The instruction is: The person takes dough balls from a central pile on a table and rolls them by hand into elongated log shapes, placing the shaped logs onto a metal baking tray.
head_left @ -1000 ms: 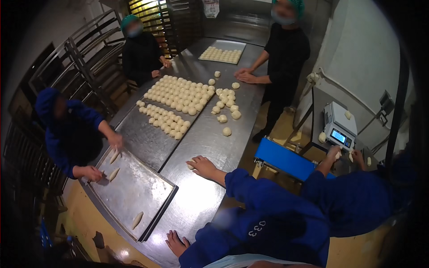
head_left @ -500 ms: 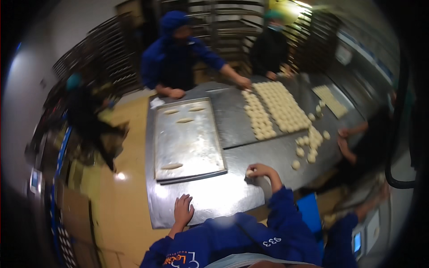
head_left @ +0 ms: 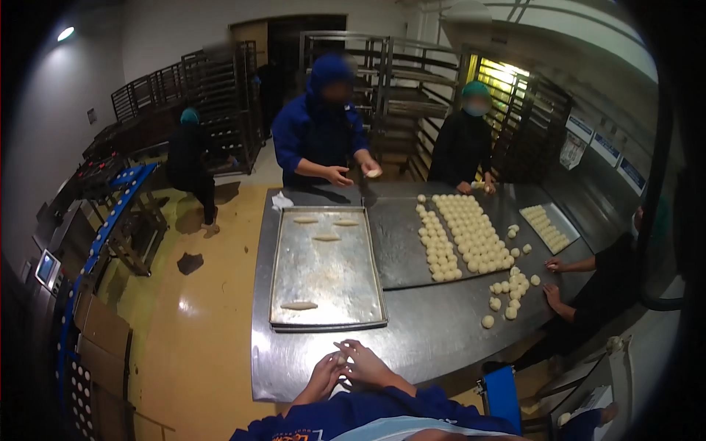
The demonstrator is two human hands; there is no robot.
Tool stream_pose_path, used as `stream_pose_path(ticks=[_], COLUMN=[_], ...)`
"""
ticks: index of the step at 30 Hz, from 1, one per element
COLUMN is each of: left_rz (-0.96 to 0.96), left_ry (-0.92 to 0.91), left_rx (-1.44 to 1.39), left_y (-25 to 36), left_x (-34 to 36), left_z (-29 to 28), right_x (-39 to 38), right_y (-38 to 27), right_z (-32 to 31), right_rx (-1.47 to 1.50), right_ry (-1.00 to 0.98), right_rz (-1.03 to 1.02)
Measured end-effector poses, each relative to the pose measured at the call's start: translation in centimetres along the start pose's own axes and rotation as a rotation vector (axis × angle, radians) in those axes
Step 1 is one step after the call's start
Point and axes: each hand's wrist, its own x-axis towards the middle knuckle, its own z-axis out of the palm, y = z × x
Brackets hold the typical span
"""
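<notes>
At the lower centre of the frame, the left hand [head_left: 323, 376] and right hand [head_left: 365, 366] have come together; half a second ago they were well apart over the surface [head_left: 434, 316]. Their grip is now mostly closed around a small dough piece [head_left: 341, 359], largely hidden by fingers, so the handling appears two-handed. Just above, the tray [head_left: 331, 272] carries four shaped pieces [head_left: 299, 306], as before.

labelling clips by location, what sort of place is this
Probably a bakery's production room. It shows in the rows of round dough balls, the spindle-shaped dough pieces on a metal baking tray, and the tall shelved racks beyond the worktable.
</notes>
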Motion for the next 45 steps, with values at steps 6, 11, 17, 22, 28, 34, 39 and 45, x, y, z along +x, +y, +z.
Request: stream_pose_path(ticks=[6, 11, 17, 22, 28, 34, 39, 45], left_rz=[0.056, 0.127, -0.022, -0.135, -0.233, -0.273, -0.286, -0.193], left_ry=[0.060, -0.069, 0.136, 0.065, 0.064, 0.025, 0.027, 0.106], left_rx=[0.450, 0.502, 0.298, 0.271, 0.127, 0.267, 0.227, 0.191], left_y=[3.5, 4.3, 2.9, 4.4, 4.6, 2.4, 2.3, 3.1], left_x=[-2.4, -4.1, -5.3, -5.3, -4.7, -3.7, -3.2, -2.3], left_z=[-0.9, -1.5, -2.7, -3.6, -3.1, -3.5, -4.2, -4.5], right_x=[-1.1, -0.5, -1.9, -0.8, -1.1, -2.3, -2.4, -1.8], right_y=[1.1, 2.1, 3.0, 2.9, 3.1, 6.1, 3.0, 2.4], right_z=[3.4, 5.3, 9.4, 9.8, 11.5, 11.8, 9.3, 6.9], right_rx=[0.369, 0.735, 0.684, 0.699, 0.551, 0.393, 0.331, 0.925], right_ry=[0.396, 0.041, 0.105, -0.066, 0.025, -0.043, -0.001, -0.052], right_rz=[0.192, 0.396, 0.477, 0.352, 0.446, 0.548, 0.454, 0.482])
